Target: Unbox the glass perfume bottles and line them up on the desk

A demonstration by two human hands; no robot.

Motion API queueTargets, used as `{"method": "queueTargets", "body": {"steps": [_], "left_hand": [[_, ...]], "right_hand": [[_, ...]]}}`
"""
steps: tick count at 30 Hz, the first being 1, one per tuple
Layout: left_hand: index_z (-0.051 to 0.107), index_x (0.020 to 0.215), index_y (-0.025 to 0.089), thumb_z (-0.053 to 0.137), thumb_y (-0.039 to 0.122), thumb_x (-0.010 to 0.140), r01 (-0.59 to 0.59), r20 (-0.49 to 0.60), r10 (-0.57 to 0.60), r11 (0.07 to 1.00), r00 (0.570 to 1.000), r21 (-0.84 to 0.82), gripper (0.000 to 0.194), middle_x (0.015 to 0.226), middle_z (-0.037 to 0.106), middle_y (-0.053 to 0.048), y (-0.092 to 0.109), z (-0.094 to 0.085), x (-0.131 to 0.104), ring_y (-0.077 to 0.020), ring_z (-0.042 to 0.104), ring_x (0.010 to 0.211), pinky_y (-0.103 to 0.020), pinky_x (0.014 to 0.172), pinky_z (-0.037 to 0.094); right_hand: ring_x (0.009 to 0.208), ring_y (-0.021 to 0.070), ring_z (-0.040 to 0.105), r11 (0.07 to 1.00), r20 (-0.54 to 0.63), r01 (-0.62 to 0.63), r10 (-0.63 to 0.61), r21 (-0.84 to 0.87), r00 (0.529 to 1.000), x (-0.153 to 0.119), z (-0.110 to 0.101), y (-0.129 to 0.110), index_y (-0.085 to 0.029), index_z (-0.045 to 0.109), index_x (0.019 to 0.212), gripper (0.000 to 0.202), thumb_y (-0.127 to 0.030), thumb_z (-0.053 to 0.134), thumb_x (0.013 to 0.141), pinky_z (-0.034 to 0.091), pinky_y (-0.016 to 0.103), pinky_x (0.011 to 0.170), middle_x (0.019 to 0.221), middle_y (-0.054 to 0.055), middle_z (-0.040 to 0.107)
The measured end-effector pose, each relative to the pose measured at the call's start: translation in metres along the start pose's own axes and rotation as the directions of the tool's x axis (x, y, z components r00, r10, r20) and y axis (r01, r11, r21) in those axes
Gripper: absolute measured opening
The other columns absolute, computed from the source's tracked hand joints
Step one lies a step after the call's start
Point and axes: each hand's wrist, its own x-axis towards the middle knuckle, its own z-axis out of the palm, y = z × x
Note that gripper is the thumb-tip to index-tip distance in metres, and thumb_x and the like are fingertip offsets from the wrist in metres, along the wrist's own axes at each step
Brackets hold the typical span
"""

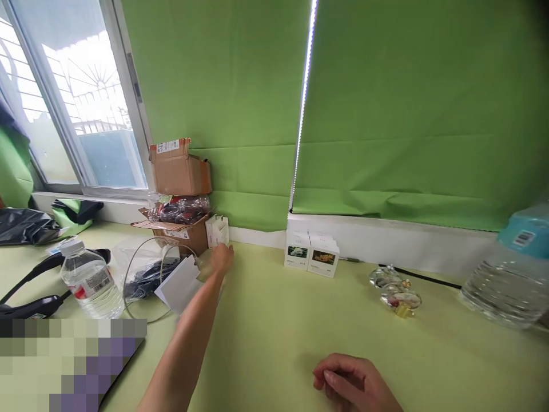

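My left hand (pixel 222 257) reaches far across the table, just in front of the small white cartons (pixel 218 230) beside the cardboard boxes. Its fingertips overlap the cartons' lower edge; it is blurred, and whether it grips one cannot be made out. Near the front, my right hand (pixel 354 382) hovers over or rests on the green tabletop, loosely curled, thumb apart from the index finger, with nothing visible in it. White boxes with flower pictures (pixel 311 254) stand in a group against the wall. Shiny glass-like ornaments (pixel 395 290) lie to their right.
Stacked cardboard boxes (pixel 180 171) hold plastic-wrapped items at the back left. Nearby are a water bottle (pixel 92 280), a looped cable, white paper (pixel 180 286) and a black headset-like object (pixel 40 286). A large water jug (pixel 508 274) stands at the right.
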Motion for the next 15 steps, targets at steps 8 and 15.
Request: {"method": "queueTargets", "body": {"steps": [8, 15], "left_hand": [[0.057, 0.109, 0.017, 0.049, 0.035, 0.092, -0.469, 0.029, 0.472, 0.88, 0.881, -0.079, 0.027, 0.107, 0.061, -0.006, 0.06, 0.019, -0.075, -0.0172, 0.061, 0.092, -0.036, 0.08, 0.051], [0.043, 0.129, 0.025, 0.05, 0.026, 0.087, -0.738, -0.088, 0.733, 0.673, 0.674, -0.047, 0.042, 0.138, 0.045, -0.007, 0.125, 0.024, -0.133, -0.0232, 0.044, 0.123, -0.033, 0.094, 0.042]], "right_hand": [[0.058, 0.012, 0.05, 0.992, -0.03, 0.063, -0.061, 0.107, 0.998, -0.005, 0.007, -0.003, -0.012, 0.07, 0.077, 0.037, -0.049, 0.069, 0.071, 0.048, 0.022, 0.043, 0.073, 0.009, 0.066], [0.057, 0.0115, 0.049, 0.991, -0.05, 0.077, -0.072, 0.108, 0.996, -0.01, 0.01, -0.011, -0.011, 0.069, 0.074, 0.034, -0.044, 0.069, 0.07, 0.046, 0.021, 0.04, 0.069, 0.007, 0.065]]}}
